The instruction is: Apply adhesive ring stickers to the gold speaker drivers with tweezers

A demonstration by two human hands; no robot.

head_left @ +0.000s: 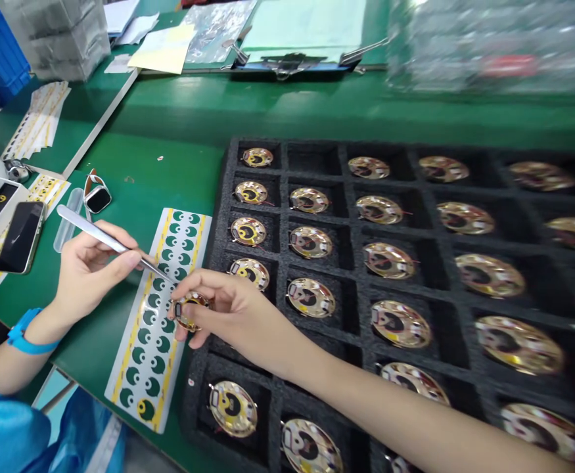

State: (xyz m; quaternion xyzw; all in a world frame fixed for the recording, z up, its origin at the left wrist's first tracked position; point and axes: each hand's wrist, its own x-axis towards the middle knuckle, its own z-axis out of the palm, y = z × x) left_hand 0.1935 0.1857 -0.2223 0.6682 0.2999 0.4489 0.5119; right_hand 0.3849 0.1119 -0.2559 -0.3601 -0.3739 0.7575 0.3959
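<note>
Tweezers [86, 227] in pinched left hand [89, 270], gold disc [184, 309] in closely curled right hand [232, 309], forearm [366, 401] stretched over black tray [221, 223].

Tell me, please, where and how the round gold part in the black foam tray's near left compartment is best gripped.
Probably pinch the round gold part by opposite rim edges, from above: its face shows upward, and black foam tray walls enclose its sides.

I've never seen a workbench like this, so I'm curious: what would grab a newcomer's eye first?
Probably the black foam tray across the right side, with shiny gold discs in its compartments. Left of centre, the left hand holds silver tweezers angled toward another gold disc in the right hand.
</note>
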